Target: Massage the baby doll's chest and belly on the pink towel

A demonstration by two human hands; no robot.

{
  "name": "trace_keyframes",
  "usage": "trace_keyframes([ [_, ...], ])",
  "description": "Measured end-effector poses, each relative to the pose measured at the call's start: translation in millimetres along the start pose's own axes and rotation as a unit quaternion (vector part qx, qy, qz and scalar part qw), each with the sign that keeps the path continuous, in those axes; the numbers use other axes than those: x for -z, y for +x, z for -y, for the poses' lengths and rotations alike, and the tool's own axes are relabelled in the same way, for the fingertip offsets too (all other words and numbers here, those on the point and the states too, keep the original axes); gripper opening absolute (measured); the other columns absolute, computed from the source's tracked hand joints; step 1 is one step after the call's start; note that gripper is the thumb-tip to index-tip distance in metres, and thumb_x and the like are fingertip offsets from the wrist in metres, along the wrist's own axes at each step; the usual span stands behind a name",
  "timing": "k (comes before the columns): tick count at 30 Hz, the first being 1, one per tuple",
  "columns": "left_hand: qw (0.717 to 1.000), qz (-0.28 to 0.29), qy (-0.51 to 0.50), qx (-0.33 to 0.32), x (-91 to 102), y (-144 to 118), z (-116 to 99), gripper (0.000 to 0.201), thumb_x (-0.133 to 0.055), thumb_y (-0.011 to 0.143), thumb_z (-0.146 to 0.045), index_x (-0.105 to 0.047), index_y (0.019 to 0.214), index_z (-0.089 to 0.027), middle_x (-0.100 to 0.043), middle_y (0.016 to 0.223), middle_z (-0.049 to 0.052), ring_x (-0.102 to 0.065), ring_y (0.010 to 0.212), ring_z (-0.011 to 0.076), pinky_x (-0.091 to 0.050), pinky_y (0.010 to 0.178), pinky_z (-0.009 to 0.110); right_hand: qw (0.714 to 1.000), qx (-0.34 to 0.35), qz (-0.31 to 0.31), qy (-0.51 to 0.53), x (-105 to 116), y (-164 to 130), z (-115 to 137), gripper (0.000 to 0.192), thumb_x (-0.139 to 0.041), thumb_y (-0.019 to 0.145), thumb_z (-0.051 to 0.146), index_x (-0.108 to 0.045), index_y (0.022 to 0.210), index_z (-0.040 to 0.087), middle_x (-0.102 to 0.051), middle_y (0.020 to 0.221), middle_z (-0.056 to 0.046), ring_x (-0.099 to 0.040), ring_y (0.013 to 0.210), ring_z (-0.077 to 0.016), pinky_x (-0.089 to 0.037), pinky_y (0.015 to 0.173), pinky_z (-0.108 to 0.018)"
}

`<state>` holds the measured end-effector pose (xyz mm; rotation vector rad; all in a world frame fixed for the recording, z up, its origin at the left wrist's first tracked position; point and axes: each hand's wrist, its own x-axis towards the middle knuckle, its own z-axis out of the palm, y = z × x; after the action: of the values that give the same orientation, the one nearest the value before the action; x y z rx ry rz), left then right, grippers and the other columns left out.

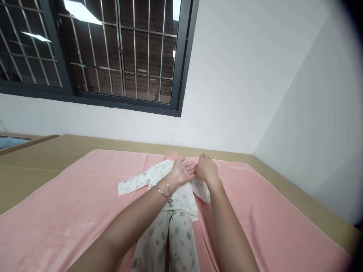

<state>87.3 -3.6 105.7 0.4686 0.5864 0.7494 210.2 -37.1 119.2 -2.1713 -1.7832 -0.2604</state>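
Observation:
A doll lies on its back on a pink cloth [85,204], dressed in a white patterned top [181,198] and matching trousers [181,238]. Its round head [171,155] shows at the far end, partly behind my hand. My left hand [184,172] is over the doll's chest, palm up with fingers stretched out toward the other hand. Beside it, my right hand [208,167] has curled fingers; what they hold, if anything, is hidden. A small yellowish bit shows under that hand near the sleeve [200,189]. The opposite sleeve [133,184] is spread out flat to the left.
The pink cloth covers much of a tan surface [36,162]. Behind it stands a white wall [227,94] with a dark-framed, barred window [121,56]. Another wall rises at the right. A wooden edge with something blue [11,142] is at the far left.

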Motion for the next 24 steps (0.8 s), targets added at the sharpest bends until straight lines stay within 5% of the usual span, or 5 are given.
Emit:
trace_keyframes([
  [6,0.998,-0.051,0.041,0.026,32.7,-51,-23,0.043,-0.044,0.087,-0.033,-0.054,0.122,-0.01,-0.061,0.125,0.02,-0.062,0.114,0.0283,-0.056,0.086,0.039,0.999,-0.023,-0.01,-0.027,-2,-1,18,0.044,-0.042,0.083,0.005,-0.055,0.125,0.005,-0.056,0.129,-0.022,-0.048,0.125,-0.0301,-0.045,0.097,-0.035],
  [11,0.998,-0.055,0.015,-0.024,28.4,-86,-49,0.033,-0.044,0.087,-0.03,-0.056,0.114,-0.015,-0.059,0.126,0.019,-0.06,0.119,0.026,-0.055,0.092,0.038,0.998,-0.022,-0.048,-0.024,-10,-4,20,0.046,-0.044,0.081,0.005,-0.055,0.126,0.001,-0.053,0.131,-0.025,-0.046,0.128,-0.0314,-0.039,0.104,-0.037],
  [16,0.997,-0.046,0.008,-0.067,23.8,-117,-63,0.025,-0.045,0.086,-0.028,-0.057,0.105,-0.017,-0.059,0.128,0.016,-0.058,0.122,0.0244,-0.051,0.099,0.036,0.988,-0.053,-0.065,0.127,10,-10,25,0.045,-0.031,0.088,0.009,-0.06,0.122,0.006,-0.06,0.124,-0.021,-0.053,0.123,-0.0279,-0.044,0.1,-0.037],
  [19,0.996,-0.024,0.02,-0.084,20.1,-131,-62,0.03,-0.04,0.088,-0.029,-0.057,0.11,-0.015,-0.056,0.134,0.016,-0.055,0.126,0.0238,-0.049,0.101,0.035,0.959,0.0,-0.147,0.241,30,-29,48,0.049,-0.028,0.095,0.02,-0.051,0.136,0.008,-0.049,0.142,-0.017,-0.042,0.136,-0.0256,-0.036,0.112,-0.041],
  [24,0.992,0.088,0.065,-0.065,5.0,-163,-49,0.046,-0.032,0.094,-0.041,-0.058,0.115,-0.01,-0.063,0.122,0.018,-0.054,0.126,0.0289,-0.044,0.108,0.044,0.913,0.207,-0.139,0.322,39,-73,99,0.055,-0.032,0.101,0.04,-0.03,0.151,0.021,-0.026,0.158,-0.008,-0.018,0.148,-0.0238,-0.018,0.12,-0.051],
])
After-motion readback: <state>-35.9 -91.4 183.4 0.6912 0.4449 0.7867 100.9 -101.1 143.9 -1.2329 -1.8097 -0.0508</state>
